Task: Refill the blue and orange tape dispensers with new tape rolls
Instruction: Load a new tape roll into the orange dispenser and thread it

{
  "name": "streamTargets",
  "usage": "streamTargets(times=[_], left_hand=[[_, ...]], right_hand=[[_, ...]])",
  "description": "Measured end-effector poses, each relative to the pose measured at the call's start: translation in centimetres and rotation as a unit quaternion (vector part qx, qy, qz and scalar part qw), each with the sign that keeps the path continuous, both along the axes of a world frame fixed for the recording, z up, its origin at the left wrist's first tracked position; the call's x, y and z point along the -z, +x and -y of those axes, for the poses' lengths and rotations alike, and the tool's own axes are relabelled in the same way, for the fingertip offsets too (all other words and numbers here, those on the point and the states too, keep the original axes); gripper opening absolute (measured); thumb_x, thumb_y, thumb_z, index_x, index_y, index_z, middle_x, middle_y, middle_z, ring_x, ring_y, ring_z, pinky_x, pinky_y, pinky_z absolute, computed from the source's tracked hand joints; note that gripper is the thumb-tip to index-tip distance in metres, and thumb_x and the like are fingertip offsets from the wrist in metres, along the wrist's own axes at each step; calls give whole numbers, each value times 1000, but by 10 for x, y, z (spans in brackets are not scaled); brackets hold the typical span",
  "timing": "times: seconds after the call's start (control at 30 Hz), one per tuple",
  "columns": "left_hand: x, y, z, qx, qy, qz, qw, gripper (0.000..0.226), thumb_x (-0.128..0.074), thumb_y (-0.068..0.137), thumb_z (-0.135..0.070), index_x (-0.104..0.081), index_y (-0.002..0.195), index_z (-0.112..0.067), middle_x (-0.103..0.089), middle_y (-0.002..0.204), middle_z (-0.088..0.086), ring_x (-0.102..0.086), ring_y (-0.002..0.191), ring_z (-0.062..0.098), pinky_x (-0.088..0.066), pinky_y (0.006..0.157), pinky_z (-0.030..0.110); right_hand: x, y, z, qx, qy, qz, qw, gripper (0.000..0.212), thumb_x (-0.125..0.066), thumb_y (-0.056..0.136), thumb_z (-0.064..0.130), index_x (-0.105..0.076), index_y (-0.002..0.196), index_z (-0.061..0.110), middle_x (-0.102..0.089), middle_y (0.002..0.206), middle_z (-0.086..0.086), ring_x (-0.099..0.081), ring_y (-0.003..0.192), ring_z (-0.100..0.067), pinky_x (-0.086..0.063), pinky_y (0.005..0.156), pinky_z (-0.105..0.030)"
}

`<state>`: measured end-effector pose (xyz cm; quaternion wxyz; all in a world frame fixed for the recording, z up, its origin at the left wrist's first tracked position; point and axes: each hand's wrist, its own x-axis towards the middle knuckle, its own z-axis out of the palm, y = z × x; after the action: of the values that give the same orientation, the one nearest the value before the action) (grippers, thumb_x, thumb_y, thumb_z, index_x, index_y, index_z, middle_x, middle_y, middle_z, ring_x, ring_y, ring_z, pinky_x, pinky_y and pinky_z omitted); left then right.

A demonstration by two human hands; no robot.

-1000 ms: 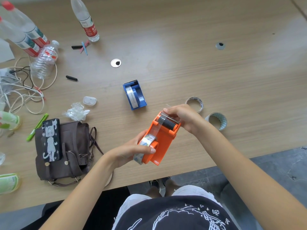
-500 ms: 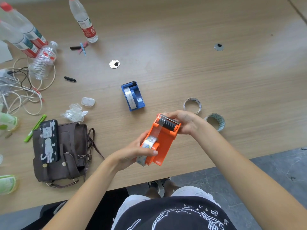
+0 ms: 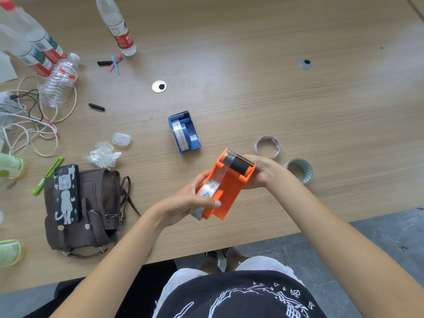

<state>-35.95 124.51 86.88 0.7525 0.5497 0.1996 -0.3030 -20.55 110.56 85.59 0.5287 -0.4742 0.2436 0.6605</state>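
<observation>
I hold the orange tape dispenser [image 3: 229, 191] above the table's near edge, tilted, with both hands. My left hand [image 3: 183, 203] grips its rear, thumb across the tape roll [image 3: 207, 189] seated inside. My right hand [image 3: 263, 172] holds the front end beside the black roller, where a clear strip of tape runs up to the cutter. The blue tape dispenser [image 3: 184, 131] rests on the table beyond, a roll inside it. Two loose rolls lie to the right: a thin one [image 3: 267, 145] and a wider patterned one [image 3: 300, 169].
A brown bag [image 3: 91, 210] with a phone [image 3: 66, 193] on it sits at the left. Water bottles [image 3: 59, 79], tangled cables [image 3: 27, 125], a green pen [image 3: 48, 175], crumpled plastic [image 3: 102, 154] and small caps crowd the far left. The table edge [image 3: 252, 237] runs just below my hands.
My right hand has shifted from over the top of the roller to the dispenser's right side, leaving the black roller and tape strip exposed. The dispenser stays held in both hands.
</observation>
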Motion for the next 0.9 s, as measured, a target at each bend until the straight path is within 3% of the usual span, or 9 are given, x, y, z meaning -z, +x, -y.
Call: streamTargets(times=[0.13,0.27,0.37,0.47,0.57,0.67,0.77,0.87,0.9], left_hand=[[3,4,-2,-9,-6,-5,1000,84,-78,58,-22,-44,132,-40,-66,113,-4,-63,95,12,-49,75,34],[7,11,-3,-27,-9,-22,999,78,-78,57,-25,-49,128,-37,-65,111,-3,-64,93,13,-49,77,35],[10,24,-5,-54,-18,-27,998,74,-77,61,-26,-49,129,-32,-64,113,-1,-65,92,16,-50,72,34],[17,46,-4,-124,-9,-26,992,79,-77,62,-28,-44,134,-22,-64,114,3,-64,90,19,-52,65,32],[28,76,-5,-217,-12,-58,974,85,-77,66,-32,-35,139,-21,-65,114,4,-68,87,19,-55,60,33],[37,111,-13,-256,-13,-94,962,95,-81,61,-54,-33,140,-33,-64,125,3,-69,99,23,-56,77,43],[33,142,-17,-226,18,-89,970,86,-62,64,-77,-51,131,-24,-69,119,6,-70,100,21,-56,82,42],[35,167,-19,-257,13,-92,962,61,-23,91,-65,-64,94,-21,-76,77,0,-71,72,14,-57,64,25],[39,175,-19,-273,18,-105,956,63,-15,95,-61,-63,90,-20,-75,81,2,-68,78,17,-55,69,28]], right_hand=[[-2,-1,6,39,42,-37,998,20,-56,67,3,-58,48,7,-60,52,-5,-60,48,-16,-53,56,-24],[6,2,-1,65,24,-25,997,17,-60,65,8,-63,49,5,-64,53,-8,-63,49,-18,-53,63,-27],[18,6,-11,98,18,-19,995,16,-73,67,9,-62,78,7,-64,72,-9,-62,70,-18,-49,91,-23],[25,7,-9,141,-16,70,987,17,-59,89,27,-55,85,11,-60,74,-5,-57,67,-15,-52,71,-24],[25,8,-13,163,-36,179,970,32,-45,98,34,-50,115,7,-60,99,-9,-59,93,-19,-49,83,-29],[29,21,-25,139,-19,299,944,38,-50,95,37,-50,119,8,-66,106,-5,-64,101,-16,-52,82,-21],[33,40,-42,67,-12,348,935,50,-62,80,51,-66,115,14,-73,108,-6,-69,103,-19,-52,94,-35],[39,57,-53,55,-6,344,937,32,-64,84,41,-70,105,17,-76,92,-3,-73,82,-13,-56,73,-26],[40,62,-56,61,-8,338,939,29,-65,85,37,-71,104,17,-76,90,-4,-73,79,-13,-56,68,-25]])
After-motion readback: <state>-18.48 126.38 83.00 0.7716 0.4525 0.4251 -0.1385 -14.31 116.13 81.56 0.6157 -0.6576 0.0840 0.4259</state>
